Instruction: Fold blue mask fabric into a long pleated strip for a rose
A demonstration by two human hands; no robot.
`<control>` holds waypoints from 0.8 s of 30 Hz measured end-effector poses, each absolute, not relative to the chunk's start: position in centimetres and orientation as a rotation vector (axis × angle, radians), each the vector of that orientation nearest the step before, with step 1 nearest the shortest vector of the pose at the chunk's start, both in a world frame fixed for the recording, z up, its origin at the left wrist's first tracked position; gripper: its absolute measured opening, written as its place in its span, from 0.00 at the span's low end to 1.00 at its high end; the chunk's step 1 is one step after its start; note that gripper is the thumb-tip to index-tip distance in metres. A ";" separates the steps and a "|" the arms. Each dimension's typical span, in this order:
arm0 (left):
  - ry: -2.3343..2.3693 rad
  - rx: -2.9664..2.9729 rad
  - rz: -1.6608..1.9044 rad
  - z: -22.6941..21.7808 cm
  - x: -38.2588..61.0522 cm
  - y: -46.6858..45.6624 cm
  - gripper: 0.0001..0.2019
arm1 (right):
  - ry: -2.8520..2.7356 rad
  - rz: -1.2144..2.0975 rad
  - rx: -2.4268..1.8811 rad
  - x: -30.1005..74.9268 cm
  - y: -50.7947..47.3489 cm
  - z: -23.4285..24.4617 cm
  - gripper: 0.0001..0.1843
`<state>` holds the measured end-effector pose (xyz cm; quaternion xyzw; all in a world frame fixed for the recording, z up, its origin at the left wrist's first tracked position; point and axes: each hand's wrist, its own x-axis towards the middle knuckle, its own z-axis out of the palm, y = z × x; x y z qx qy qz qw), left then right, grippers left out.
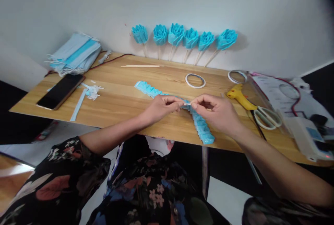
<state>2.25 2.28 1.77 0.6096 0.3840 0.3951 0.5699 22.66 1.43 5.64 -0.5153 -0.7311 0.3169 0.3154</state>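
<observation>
My left hand (167,108) and my right hand (215,110) meet over the middle of the table, each with its fingers pinched. Between their fingertips runs a small white strip (187,104); its exact kind is too small to make out. Beneath the hands lies a long pleated blue strip (202,126), which looks like folded mask fabric. It bends from upper left to lower right, and my fingers hide part of its middle.
Several blue fabric flowers (176,34) on sticks lean against the wall. Face masks (74,53), a phone (61,91) and white scraps (93,91) lie left. Thin sticks (142,66) and a tape roll (195,81) lie behind. A yellow glue gun (241,98) and scissors (267,118) are right.
</observation>
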 end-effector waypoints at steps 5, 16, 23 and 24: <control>1.136 1.382 1.163 3.3 -3.1 4.7 0.12 | -1.819 0.770 -1.311 22.6 4.3 5.7 0.07; 1.553 1.154 1.279 0.2 -11.5 10.5 0.12 | -2.198 0.846 -1.118 12.4 14.2 1.7 0.24; 1.536 1.179 1.293 -1.5 -12.1 10.7 0.15 | -2.511 0.715 -1.069 7.5 17.5 0.0 0.32; 1.533 1.184 1.282 -1.5 -12.2 10.7 0.15 | -2.529 0.724 -1.041 7.1 17.7 -0.1 0.32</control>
